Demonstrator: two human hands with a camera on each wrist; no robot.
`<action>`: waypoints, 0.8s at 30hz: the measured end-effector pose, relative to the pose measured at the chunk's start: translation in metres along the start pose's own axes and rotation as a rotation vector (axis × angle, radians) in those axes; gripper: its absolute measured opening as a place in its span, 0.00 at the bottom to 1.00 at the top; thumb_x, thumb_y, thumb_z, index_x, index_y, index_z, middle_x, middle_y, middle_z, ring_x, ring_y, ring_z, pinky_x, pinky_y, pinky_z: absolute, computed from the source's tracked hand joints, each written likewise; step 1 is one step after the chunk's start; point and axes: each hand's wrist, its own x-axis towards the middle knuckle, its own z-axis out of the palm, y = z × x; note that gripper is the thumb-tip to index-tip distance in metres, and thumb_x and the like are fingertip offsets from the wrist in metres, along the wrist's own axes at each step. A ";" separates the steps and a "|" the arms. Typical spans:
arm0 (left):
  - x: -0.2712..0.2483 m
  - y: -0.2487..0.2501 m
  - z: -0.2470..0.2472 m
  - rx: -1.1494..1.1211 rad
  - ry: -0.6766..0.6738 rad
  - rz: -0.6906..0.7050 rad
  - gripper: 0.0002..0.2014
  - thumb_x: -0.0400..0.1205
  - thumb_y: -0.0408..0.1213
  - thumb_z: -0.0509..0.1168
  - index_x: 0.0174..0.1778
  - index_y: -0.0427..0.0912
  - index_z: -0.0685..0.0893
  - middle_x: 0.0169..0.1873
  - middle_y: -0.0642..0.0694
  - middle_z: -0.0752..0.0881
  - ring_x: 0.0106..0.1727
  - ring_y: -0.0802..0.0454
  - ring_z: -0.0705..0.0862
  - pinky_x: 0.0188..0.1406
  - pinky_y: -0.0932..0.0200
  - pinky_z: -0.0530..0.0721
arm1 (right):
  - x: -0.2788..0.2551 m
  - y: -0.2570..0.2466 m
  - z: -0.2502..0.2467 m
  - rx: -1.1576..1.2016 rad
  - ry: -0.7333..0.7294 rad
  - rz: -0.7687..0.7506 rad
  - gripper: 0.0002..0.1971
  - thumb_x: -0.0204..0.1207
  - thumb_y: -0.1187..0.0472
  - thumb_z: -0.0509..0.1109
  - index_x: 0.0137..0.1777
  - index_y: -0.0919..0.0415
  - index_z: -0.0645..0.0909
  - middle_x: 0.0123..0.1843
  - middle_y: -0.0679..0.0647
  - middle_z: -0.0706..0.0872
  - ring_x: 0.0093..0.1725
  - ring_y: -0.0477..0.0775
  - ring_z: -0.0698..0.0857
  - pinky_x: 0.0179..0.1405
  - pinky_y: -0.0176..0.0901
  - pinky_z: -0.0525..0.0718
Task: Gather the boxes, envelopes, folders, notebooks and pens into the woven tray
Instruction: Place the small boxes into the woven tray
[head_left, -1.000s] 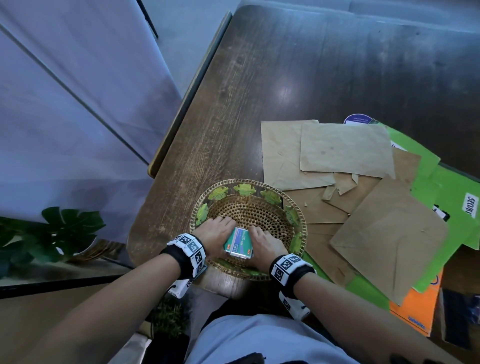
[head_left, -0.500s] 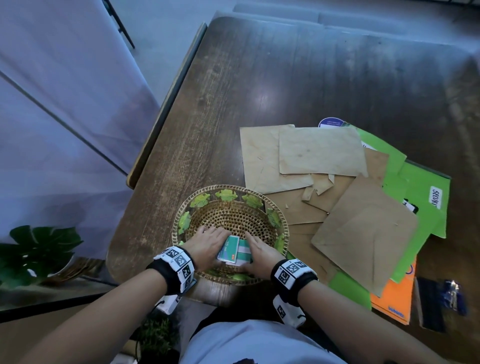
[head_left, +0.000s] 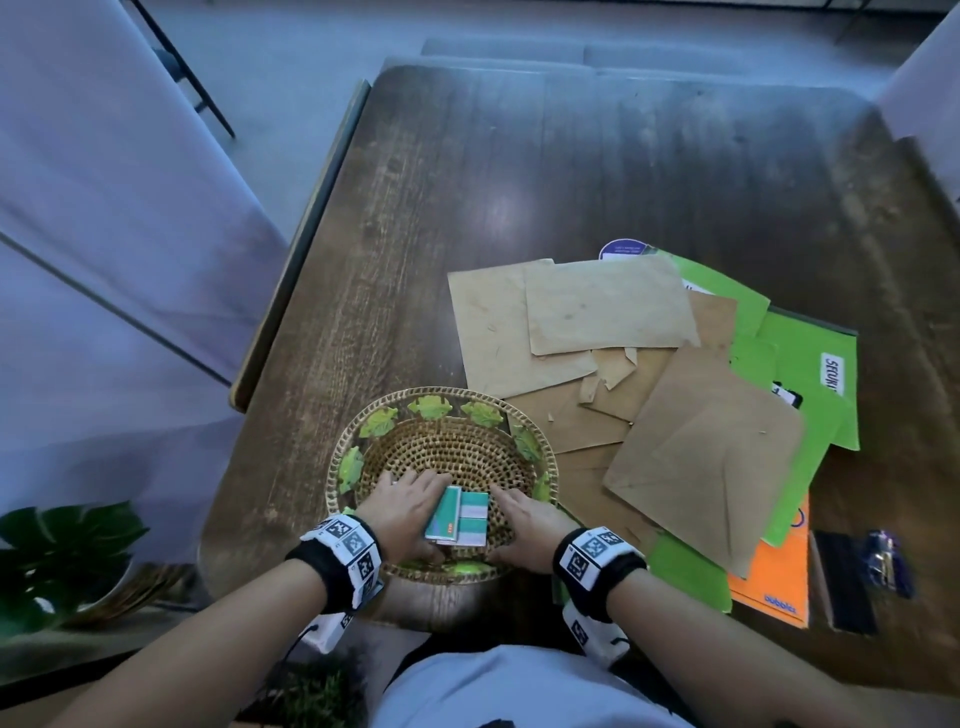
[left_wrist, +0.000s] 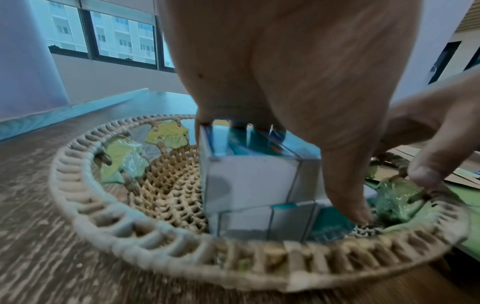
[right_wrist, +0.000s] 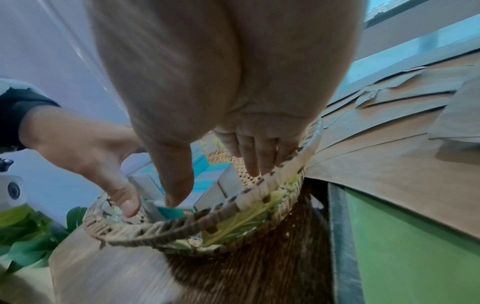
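Left hand (head_left: 402, 512) inside the woven tray (head_left: 363, 426), fingers laid over the top and left side of the stacked boxes (head_left: 460, 517), thumb down beside them at the near wall. Left wrist view shows the fingertips curled over the far top edge of the upper box, so this hand is holding the stack. Right hand (head_left: 524, 522) on the other side of the boxes; its fingers look fairly straight, tips down on the weave by the right rim, thumb reaching toward the near end of the boxes. I read it as open and steadying, not gripping.

Boxes: small, teal and white, at least two, one on another, sitting in the near part of the tray. Tray stands at the near edge of the wooden table (head_left: 519, 182).

Still outside: brown envelopes (head_left: 608, 306) in a loose overlapping spread just right of the tray, green folders (head_left: 810, 374) under them, an orange notebook (head_left: 779, 582) at the near right.

Step in hand, as I judge it: seating the boxes. To do it well, square the stack and push it against the near wall, low and flat, leaving the centre for the wide paper. Let go slowly; the curved weave may let the upper box slide.
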 end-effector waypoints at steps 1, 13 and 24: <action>0.001 0.002 0.000 0.007 0.006 -0.012 0.45 0.73 0.65 0.69 0.80 0.48 0.59 0.70 0.49 0.72 0.67 0.48 0.73 0.68 0.40 0.71 | 0.001 -0.001 0.001 -0.020 0.015 -0.015 0.50 0.78 0.46 0.73 0.89 0.57 0.43 0.87 0.56 0.58 0.80 0.60 0.70 0.76 0.51 0.73; -0.001 0.007 -0.001 0.014 0.043 -0.035 0.36 0.74 0.61 0.69 0.73 0.48 0.66 0.66 0.49 0.76 0.64 0.48 0.76 0.63 0.43 0.74 | 0.025 -0.011 0.030 -0.222 0.227 -0.004 0.37 0.77 0.43 0.69 0.80 0.61 0.62 0.71 0.57 0.79 0.66 0.60 0.81 0.62 0.56 0.80; -0.005 -0.003 0.001 0.065 0.003 -0.022 0.47 0.72 0.57 0.73 0.81 0.49 0.54 0.74 0.46 0.68 0.72 0.45 0.71 0.68 0.37 0.72 | 0.020 -0.004 0.031 -0.176 0.176 -0.030 0.48 0.77 0.43 0.72 0.87 0.60 0.48 0.82 0.58 0.66 0.76 0.62 0.74 0.71 0.60 0.76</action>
